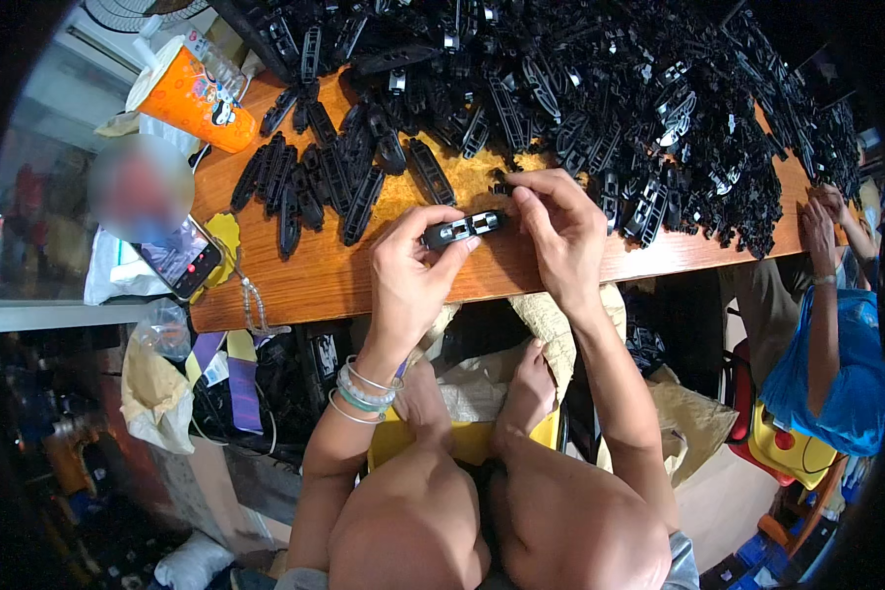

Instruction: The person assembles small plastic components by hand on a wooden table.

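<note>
My left hand point(403, 275) is closed on a black elongated plastic part point(474, 226), gripped between thumb and fingers just above the table's near edge. Shiny metal pieces show in the part's upper face. To its right, my right hand point(572, 241) pinches a small dark piece point(501, 185) between thumb and fingertips, a little apart from the held part. That piece is too small to name. Just beyond my hands, a similar long black part point(429, 172) lies on the wooden table point(344, 280), with several more black parts point(310, 187) to its left.
A large heap of black plastic parts point(600, 88) covers the table's far side and right. At left stand an orange cup point(197, 98) and a lit phone point(179, 258). Another person's hand point(818, 236) is at the right edge, by a blue garment point(826, 374).
</note>
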{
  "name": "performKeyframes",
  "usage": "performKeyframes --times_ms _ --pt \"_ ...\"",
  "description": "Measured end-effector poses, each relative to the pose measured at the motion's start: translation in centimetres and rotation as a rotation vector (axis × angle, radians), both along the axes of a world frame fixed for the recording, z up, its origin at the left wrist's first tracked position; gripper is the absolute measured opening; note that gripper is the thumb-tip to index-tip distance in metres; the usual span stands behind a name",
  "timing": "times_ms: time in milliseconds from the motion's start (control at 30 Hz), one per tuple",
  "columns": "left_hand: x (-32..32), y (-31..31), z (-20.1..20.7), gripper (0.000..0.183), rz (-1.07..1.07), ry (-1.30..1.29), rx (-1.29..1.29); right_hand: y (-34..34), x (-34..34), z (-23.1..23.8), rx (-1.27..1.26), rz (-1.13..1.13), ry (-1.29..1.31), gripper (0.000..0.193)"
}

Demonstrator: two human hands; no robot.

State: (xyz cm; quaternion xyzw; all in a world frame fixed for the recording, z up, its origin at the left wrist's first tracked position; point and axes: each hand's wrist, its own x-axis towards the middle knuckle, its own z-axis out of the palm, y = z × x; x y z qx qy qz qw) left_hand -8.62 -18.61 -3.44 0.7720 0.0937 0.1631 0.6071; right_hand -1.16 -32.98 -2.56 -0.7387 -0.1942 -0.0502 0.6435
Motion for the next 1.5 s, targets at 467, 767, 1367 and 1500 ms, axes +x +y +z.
performKeyframes --times_ms 467,767,1367,1500 --pt "-1.0 0.1 1.5 0.026 -0.126 -0.016 -0.383 -0.7 -2.3 0.8 0.037 0.037 -0.199 0.023" --pt "-1.5 0.7 2.3 0.023 -0.2 0.062 -0.427 -0.2 -2.9 1.3 0.002 0.147 -0.329 0.02" --pt "-2.1 1.8 4.5 0.012 -0.391 0.248 -0.38 -3.8 -3.2 2.1 -0.143 0.463 0.373 0.023" --pt "0.6 3.0 2.6 0.017 -0.17 -0.102 0.382 -4.6 -2.6 2.6 -0.247 0.658 0.373 0.019"
